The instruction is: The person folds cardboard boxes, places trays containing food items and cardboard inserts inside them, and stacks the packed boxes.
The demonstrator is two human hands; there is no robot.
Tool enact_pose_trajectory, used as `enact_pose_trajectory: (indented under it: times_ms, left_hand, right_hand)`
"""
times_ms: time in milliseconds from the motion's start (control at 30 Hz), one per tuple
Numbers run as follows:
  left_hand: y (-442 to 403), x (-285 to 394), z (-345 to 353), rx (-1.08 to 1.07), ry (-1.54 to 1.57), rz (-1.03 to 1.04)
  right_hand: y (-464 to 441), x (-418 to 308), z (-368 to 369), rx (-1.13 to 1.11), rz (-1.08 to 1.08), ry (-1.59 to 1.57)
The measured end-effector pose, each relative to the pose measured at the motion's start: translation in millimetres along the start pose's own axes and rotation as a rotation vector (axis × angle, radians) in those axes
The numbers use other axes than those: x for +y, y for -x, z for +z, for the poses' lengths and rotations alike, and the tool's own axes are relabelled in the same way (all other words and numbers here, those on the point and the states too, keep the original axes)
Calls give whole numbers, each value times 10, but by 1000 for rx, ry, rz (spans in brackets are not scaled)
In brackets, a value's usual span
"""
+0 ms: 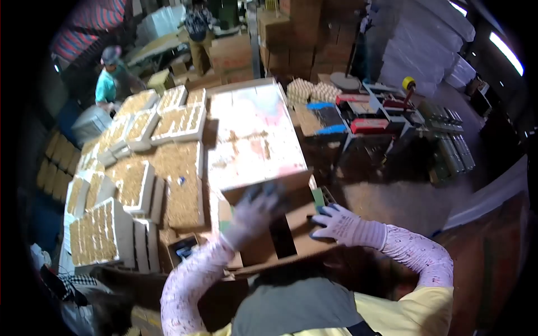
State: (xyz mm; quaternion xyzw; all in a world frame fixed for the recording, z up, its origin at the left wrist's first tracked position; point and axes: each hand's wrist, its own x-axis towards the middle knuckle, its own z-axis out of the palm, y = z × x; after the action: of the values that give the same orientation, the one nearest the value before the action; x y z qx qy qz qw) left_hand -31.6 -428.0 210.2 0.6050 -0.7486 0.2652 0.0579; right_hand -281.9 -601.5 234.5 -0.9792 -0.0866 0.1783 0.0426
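Box: we have one cardboard box [305, 224] in front of us, with its flaps up or partly folded and a dark gap between two panels.
Hands: two, both in pale gloves with dark fingertips.
Left hand: our left hand [258, 210] is over the far left part of the box; it is blurred, so we cannot tell whether it grips.
Right hand: our right hand [342, 225] is open, fingers spread, touching the right side of the box.
Box and hands: the box lies between and below our two hands, at the near end of the table [255, 134].
Trays: we count at least nine white trays [101, 232] with brown, grainy tops, to the left, some stacked.
Blue bit: one small blue-and-white piece [181, 180] lies on the brown surface among the trays.
Small box: one open small box [182, 249] with something dark inside, left of our box.
People: we see at least three others: a person in teal [114, 81] at far left, a person at the back [199, 33], and a person at lower left [78, 302], partly visible.
Machine: one metal frame [386, 109] to the right, with two red parts and one yellow roll [408, 83].
Heaps: two pale heaps [311, 89] sit beyond it.
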Motion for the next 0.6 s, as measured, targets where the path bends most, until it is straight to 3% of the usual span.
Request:
enact_pose_trajectory:
  times_ms: [67,100,133,200,233,267,333,367,400,467,500,533,567,600]
  left_hand:
    - [-300,-160,38,-64,-144,-294]
    - [-367,-256,49,-142,-13,-350]
    - [-513,-255,-122,-430,243,-523]
    - [-335,-100,-347,-280,584,-677]
    - [-286,85,-500,-378,753,-723]
    - [-149,346,-546,-297,646,-391]
    - [141,955,-520,-486,472,-266]
    - [191,950,-472,-473,453,-318]
    - [228,866,-417,-451,430,-359]
    - [284,590,-505,-111,514,-659]
    - [331,607,-499,162,1107,-1007]
    - [431,635,-488,486,1690,-1315]
    - [653,754,-434,621,1850,-1373]
    - [917,1020,-160,799,2120,-1696]
  right_hand:
    - [179,-164,83,-77,119,-143]
    - [207,-89,262,80,61,-453]
    - [78,-26,608,330,46,-750]
    - [-189,-141,902,779,522,-1118]
    - [-340,-193,860,822,831,-1126]
    - [-385,-247,874,859,772,-1265]
    - [-445,-231,863,934,623,-1512]
    - [-420,-197,1027,926,661,-1902]
    - [-449,-223,1188,1048,601,-1957]
    - [-384,-379,1489,1244,477,-2050]
    - [-383,-619,1271,894,530,-1955]
    - [-506,-909,812,990,378,-1302]
    - [-430,-882,336,961,310,-955]
    - [-418,-732,-140,925,217,-604]
